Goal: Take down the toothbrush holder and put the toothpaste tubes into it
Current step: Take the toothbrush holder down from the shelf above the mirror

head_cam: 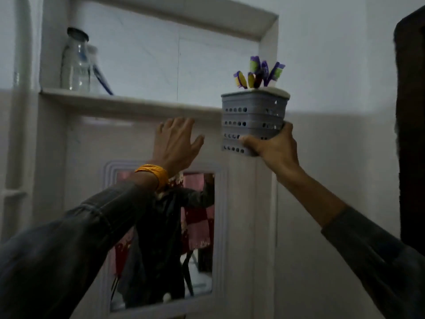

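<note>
- right hand (273, 149) gripping the grey perforated plastic toothbrush holder (254, 120) low down, up by the white wall shelf (128, 103)
- left hand (176, 140) spread open, holding nothing, just left of the holder

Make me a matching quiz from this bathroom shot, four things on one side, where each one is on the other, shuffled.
Things:
1. toothbrush holder
2. glass bottle
3. left hand
4. mirror

Places:
A. standing at the left end of the shelf
B. in the right hand, at the shelf's right end
C. set in the wall below the shelf
D. open, flat against the wall under the shelf

Pairs: 1-B, 2-A, 3-D, 4-C
</note>
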{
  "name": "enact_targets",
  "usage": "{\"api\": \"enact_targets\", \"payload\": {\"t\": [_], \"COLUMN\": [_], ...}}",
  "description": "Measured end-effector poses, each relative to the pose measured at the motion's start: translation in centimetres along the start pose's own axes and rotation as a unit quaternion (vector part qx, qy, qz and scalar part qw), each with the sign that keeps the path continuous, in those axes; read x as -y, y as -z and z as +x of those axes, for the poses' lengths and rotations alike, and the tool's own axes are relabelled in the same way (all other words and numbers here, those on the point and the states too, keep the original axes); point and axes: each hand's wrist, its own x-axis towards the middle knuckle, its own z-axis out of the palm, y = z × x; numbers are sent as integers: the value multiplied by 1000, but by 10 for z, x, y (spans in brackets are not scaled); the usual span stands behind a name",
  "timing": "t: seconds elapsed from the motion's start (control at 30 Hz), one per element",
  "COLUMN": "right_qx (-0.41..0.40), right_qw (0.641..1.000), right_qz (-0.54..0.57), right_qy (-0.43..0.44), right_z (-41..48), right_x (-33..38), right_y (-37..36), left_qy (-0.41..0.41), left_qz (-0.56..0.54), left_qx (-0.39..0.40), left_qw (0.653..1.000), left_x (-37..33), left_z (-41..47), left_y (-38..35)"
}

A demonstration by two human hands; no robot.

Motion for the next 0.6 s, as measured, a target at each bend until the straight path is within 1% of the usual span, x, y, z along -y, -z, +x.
{"api": "enact_targets", "payload": {"t": [0.07, 0.2, 0.3, 0.47, 0.6], "right_qx": [23, 79, 115, 134, 150], "right_qw": [999, 990, 977, 948, 922], "right_qz": [9, 17, 13, -34, -62], "right_qy": [-27, -112, -177, -288, -351], "right_z": [-46, -152, -240, -372, -442], "right_x": [-33, -111, -168, -243, -280], "right_y": [-1, -7, -7, 3, 16], "left_qy": [21, 53, 116, 202, 263], "left_qz": [-39, -78, -96, -68, -45], "left_qx": [31, 76, 130, 250, 333], "left_qw": [999, 993, 980, 945, 905], "left_x": [-1, 9, 17, 31, 35], "left_z": [-43, -144, -227, -366, -447], "left_y": [-8, -36, -60, -90, -101]}}
